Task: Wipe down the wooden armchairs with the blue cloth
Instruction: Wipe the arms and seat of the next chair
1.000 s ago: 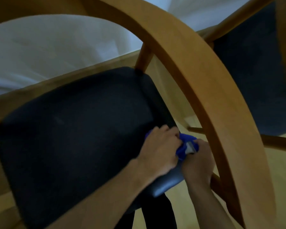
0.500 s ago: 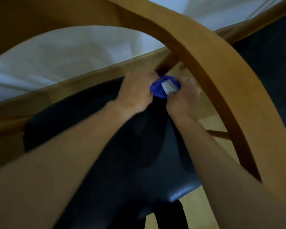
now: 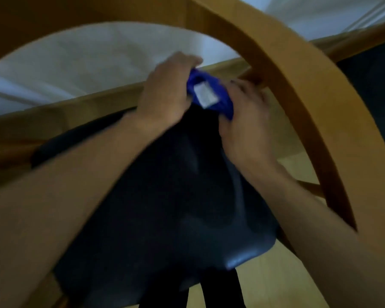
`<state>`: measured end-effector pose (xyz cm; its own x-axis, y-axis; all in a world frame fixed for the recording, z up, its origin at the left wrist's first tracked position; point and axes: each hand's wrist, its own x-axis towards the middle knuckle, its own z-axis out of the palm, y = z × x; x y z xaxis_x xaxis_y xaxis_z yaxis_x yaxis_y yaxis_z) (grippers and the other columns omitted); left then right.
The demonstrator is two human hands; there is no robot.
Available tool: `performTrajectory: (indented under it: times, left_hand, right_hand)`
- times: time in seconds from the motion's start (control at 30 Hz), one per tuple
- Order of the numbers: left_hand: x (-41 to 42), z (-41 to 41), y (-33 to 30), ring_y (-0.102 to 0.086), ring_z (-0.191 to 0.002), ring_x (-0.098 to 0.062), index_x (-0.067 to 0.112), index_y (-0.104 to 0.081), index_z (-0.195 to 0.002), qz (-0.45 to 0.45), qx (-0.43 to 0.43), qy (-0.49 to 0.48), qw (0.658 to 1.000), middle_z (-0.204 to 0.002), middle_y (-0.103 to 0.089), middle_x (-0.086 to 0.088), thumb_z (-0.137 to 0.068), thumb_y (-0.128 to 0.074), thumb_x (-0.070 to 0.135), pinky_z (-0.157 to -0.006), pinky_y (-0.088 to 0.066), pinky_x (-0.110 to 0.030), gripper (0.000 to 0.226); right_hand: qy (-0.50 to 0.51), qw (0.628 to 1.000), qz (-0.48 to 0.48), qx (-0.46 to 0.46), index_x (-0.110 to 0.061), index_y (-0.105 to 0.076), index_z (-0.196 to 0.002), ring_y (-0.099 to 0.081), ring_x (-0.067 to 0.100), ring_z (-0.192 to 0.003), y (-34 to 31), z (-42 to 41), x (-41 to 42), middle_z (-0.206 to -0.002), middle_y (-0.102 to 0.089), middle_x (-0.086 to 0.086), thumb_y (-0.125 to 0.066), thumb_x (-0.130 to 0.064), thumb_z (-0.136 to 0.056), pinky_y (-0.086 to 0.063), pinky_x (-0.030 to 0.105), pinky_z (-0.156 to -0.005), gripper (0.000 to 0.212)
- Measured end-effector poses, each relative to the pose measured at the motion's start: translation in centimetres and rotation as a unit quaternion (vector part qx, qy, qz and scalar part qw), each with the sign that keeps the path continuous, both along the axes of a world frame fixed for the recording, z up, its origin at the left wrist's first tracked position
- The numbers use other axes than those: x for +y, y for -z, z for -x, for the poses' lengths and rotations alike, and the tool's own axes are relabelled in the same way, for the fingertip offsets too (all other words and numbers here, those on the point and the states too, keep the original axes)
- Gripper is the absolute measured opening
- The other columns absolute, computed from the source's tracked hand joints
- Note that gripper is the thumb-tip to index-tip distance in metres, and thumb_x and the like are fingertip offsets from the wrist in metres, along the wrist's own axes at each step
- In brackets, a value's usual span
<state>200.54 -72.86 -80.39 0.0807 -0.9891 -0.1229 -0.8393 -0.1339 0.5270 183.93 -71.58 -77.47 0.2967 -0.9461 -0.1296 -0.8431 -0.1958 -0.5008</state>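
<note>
A bunched blue cloth (image 3: 218, 96) with a white label sits between both my hands, above the far edge of the dark seat (image 3: 176, 207) of a wooden armchair (image 3: 298, 90). My left hand (image 3: 165, 94) grips the cloth's left side with curled fingers. From the right, my right hand (image 3: 245, 116) holds the other end, close to the upright post under the curved armrest. The armrest arches over both hands. The frame is blurred.
A wooden table edge (image 3: 76, 107) with a white cloth (image 3: 87, 58) hanging over it runs just behind the chair. A second armchair's dark seat (image 3: 373, 96) shows at the right. Light wooden floor (image 3: 276, 285) lies below.
Both hands carried the cloth from the seat's near right corner up to its far edge by the armrest post, then a little further left and up.
</note>
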Motion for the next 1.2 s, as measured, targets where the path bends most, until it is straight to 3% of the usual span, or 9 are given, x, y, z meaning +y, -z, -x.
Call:
performTrajectory:
  times: [0.17, 0.33, 0.5, 0.67, 0.8, 0.9, 1.0, 1.07, 1.2]
  left_hand:
    - [-0.9, -1.6, 1.9, -0.058, -0.107, -0.032, 0.016, -0.064, -0.118, -0.099, -0.032, 0.046, 0.994, -0.117, -0.063, -0.011, -0.087, -0.058, 0.020, -0.091, -0.044, -0.042, 0.032]
    - [7.5, -2.6, -0.1, -0.059, -0.110, -0.030, 0.007, -0.069, -0.111, -0.014, 0.013, -0.024, 1.000, -0.116, -0.066, -0.013, -0.077, -0.059, 0.006, -0.098, -0.042, -0.038, 0.036]
    - [19.5, -3.9, -1.6, -0.062, -0.104, -0.033, 0.003, -0.070, -0.108, -0.099, -0.026, -0.122, 0.987, -0.110, -0.068, -0.016, -0.063, -0.070, -0.014, -0.096, -0.039, -0.030, 0.049]
    - [25.8, -4.3, -3.8, -0.063, -0.099, -0.028, 0.014, -0.069, -0.112, -0.201, -0.005, -0.180, 0.963, -0.111, -0.066, -0.006, -0.062, -0.069, -0.009, -0.087, -0.051, -0.042, 0.055]
    - [22.2, -7.7, -3.7, -0.061, -0.098, -0.024, 0.017, -0.064, -0.105, -0.100, -0.040, -0.243, 0.964, -0.105, -0.065, -0.005, -0.075, -0.066, -0.001, -0.088, -0.048, -0.044, 0.036]
    - [18.6, -13.0, -3.3, -0.062, -0.097, -0.016, 0.018, -0.063, -0.105, -0.002, -0.076, -0.277, 0.958, -0.104, -0.066, -0.002, -0.078, -0.065, 0.004, -0.087, -0.044, -0.026, 0.030]
    - [17.8, -16.4, -2.1, -0.060, -0.096, -0.012, 0.018, -0.063, -0.104, -0.061, -0.071, -0.311, 0.946, -0.102, -0.063, 0.003, -0.084, -0.059, 0.004, -0.082, -0.042, -0.020, 0.025]
    - [19.9, -15.3, -1.1, -0.060, -0.090, -0.013, 0.015, -0.063, -0.097, -0.081, -0.028, -0.354, 0.931, -0.095, -0.063, 0.003, -0.089, -0.053, 0.006, -0.079, -0.048, -0.027, 0.016]
    - [26.8, -8.5, -0.9, -0.058, -0.086, -0.021, 0.014, -0.064, -0.089, -0.045, -0.062, -0.442, 0.894, -0.092, -0.064, -0.005, -0.085, -0.052, 0.004, -0.075, -0.044, -0.029, 0.016]
  right_hand:
    - [-0.011, 0.992, -0.037, 0.118, -0.020, -0.044, -0.139, -0.039, 0.030, -0.128, 2.9, -2.6, 0.2, -0.146, -0.041, 0.002, -0.053, -0.006, -0.092, -0.045, 0.035, -0.093, 0.050]
    - [-0.003, 0.996, -0.049, 0.074, -0.021, -0.050, -0.133, -0.038, 0.030, -0.119, 2.7, -5.3, 6.1, -0.142, -0.042, 0.001, -0.052, -0.006, -0.090, -0.048, 0.034, -0.079, 0.046]
    - [-0.133, 0.984, -0.115, 0.012, -0.012, -0.063, -0.122, -0.046, 0.032, -0.109, 2.0, -6.4, 15.0, -0.130, -0.057, 0.009, -0.070, -0.003, -0.078, -0.056, 0.039, -0.077, 0.045]
    - [-0.302, 0.936, -0.179, -0.007, -0.020, -0.062, -0.125, -0.048, 0.028, -0.115, 1.9, -5.9, 16.7, -0.132, -0.055, -0.002, -0.052, -0.011, -0.089, -0.038, 0.032, -0.100, 0.039]
    - [-0.250, 0.958, -0.135, -0.044, -0.007, -0.068, -0.113, -0.055, 0.035, -0.101, 0.8, -10.4, 12.4, -0.117, -0.064, 0.012, -0.059, 0.002, -0.080, -0.035, 0.033, -0.091, 0.036]
    - [-0.254, 0.963, -0.041, -0.077, -0.007, -0.066, -0.114, -0.057, 0.036, -0.104, 0.8, -16.2, 8.5, -0.116, -0.065, 0.015, -0.055, 0.002, -0.081, -0.035, 0.038, -0.092, 0.036]
    - [-0.326, 0.945, -0.002, -0.014, -0.016, -0.061, -0.110, -0.053, 0.031, -0.109, 2.3, -20.8, 7.0, -0.119, -0.062, 0.011, -0.052, -0.002, -0.084, -0.030, 0.034, -0.094, 0.031]
    - [-0.369, 0.929, -0.013, 0.035, -0.015, -0.060, -0.110, -0.049, 0.029, -0.113, 3.4, -21.1, 9.2, -0.124, -0.059, 0.007, -0.050, -0.001, -0.084, -0.029, 0.033, -0.097, 0.032]
    - [-0.410, 0.910, -0.056, 0.017, -0.008, -0.066, -0.118, -0.045, 0.033, -0.116, 3.3, -16.0, 15.8, -0.128, -0.059, 0.007, -0.059, 0.004, -0.080, -0.033, 0.031, -0.100, 0.040]
